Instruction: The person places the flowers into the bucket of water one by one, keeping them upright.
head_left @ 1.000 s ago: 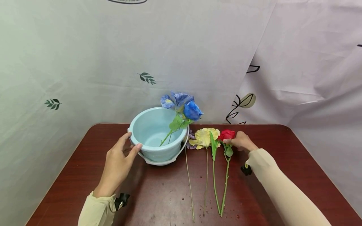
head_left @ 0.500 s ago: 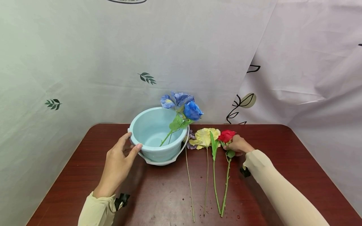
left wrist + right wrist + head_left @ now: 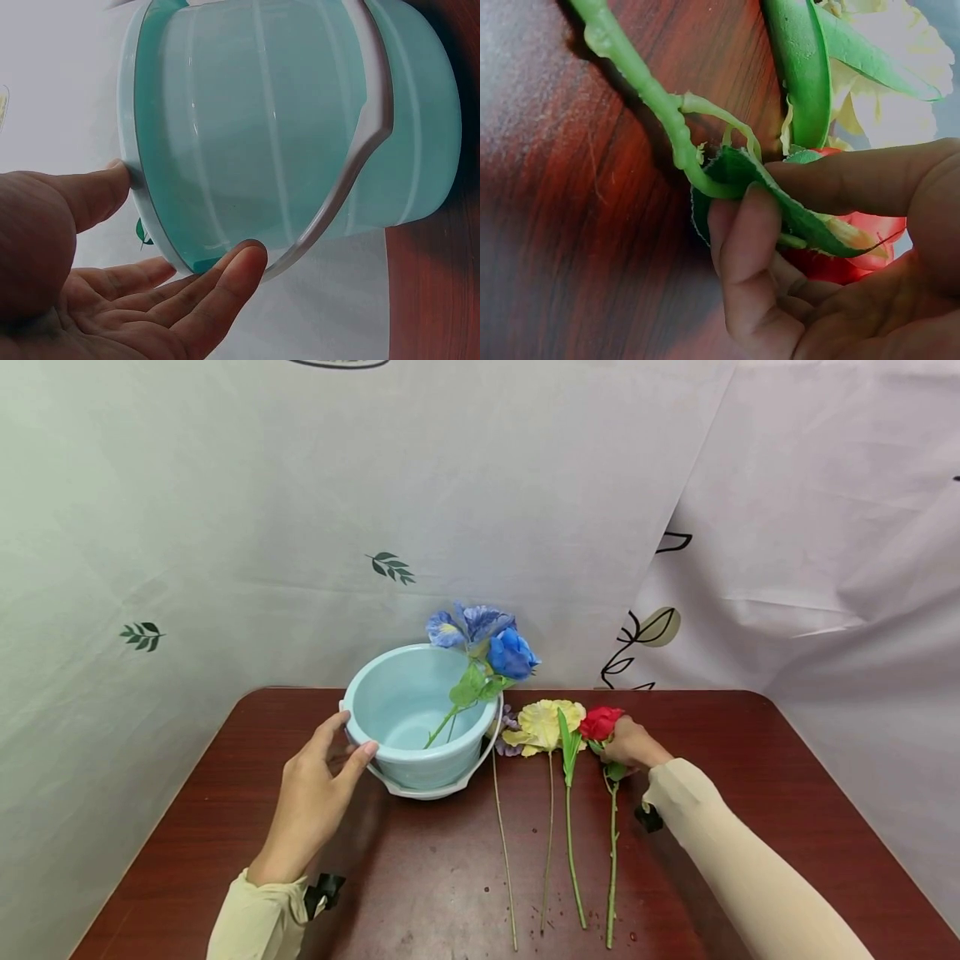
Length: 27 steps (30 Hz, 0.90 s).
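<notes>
My left hand (image 3: pixel 318 789) touches the rim of a light blue bucket (image 3: pixel 427 768). Its thumb lies against the rim and its fairly straight fingers rest along the side, as the left wrist view also shows. My right hand (image 3: pixel 633 747) pinches a red artificial rose (image 3: pixel 600 723) just below its bloom. In the right wrist view, a green leaf (image 3: pixel 739 180) and the top of the stem (image 3: pixel 645 82) are between the fingertips. The rose's stem reaches toward the table's front. A blue rose (image 3: pixel 512 653) and a blue-violet flower (image 3: pixel 476 625) stand in the bucket, leaning right.
Between bucket and red rose lie a yellow flower (image 3: pixel 543 722), a partly hidden purple flower (image 3: pixel 508 735) and a green-leaved stem (image 3: pixel 567 756). The white bucket handle (image 3: pixel 480 768) hangs down. A patterned cloth (image 3: pixel 480 510) hangs behind the brown table (image 3: pixel 420 893).
My right hand has moved from the rose's bloom down to just below it. The rose's stem has swung right, away from the green stem beside it. My left hand stays at the bucket.
</notes>
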### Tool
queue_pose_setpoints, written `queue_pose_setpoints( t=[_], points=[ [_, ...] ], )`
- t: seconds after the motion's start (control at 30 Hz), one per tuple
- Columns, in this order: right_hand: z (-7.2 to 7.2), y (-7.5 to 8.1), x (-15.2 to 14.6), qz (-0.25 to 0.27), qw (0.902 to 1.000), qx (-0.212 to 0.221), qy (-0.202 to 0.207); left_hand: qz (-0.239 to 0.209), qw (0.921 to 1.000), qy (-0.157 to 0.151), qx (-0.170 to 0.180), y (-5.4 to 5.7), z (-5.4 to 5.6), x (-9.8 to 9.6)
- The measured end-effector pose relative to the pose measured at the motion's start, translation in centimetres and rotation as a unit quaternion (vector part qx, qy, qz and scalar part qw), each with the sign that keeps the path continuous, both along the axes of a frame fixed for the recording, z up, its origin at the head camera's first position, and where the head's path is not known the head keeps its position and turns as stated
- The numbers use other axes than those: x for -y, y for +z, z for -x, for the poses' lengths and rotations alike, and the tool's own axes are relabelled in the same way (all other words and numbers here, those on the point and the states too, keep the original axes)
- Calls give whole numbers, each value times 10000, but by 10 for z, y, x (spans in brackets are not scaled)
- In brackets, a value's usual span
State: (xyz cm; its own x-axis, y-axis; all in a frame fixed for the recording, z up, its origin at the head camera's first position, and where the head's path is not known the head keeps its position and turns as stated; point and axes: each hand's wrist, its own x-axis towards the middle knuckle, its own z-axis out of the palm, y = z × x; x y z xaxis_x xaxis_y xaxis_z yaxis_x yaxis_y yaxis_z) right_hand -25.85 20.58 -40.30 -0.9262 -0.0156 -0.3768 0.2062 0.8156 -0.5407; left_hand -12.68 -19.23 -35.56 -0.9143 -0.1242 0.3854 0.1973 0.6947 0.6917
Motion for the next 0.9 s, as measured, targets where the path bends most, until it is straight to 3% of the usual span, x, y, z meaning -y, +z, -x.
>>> queue_pose_setpoints(
  t=[0.3, 0.5, 0.7, 0.9],
  points=[
    [-2, 2, -3, 42, 9991, -416, 66, -2, 10000, -30, 23, 1, -1, 0],
    [0, 8, -6, 161, 9985, -493, -145, 25, 10000, -43, 9, 2, -2, 0],
    [0, 22, -6, 322, 9956, -827, -306, -29, 10000, -43, 43, 3, -2, -1],
    [2, 42, -6, 247, 9931, -1138, -101, -1, 10000, -57, 35, 3, -2, -1]
  ],
)
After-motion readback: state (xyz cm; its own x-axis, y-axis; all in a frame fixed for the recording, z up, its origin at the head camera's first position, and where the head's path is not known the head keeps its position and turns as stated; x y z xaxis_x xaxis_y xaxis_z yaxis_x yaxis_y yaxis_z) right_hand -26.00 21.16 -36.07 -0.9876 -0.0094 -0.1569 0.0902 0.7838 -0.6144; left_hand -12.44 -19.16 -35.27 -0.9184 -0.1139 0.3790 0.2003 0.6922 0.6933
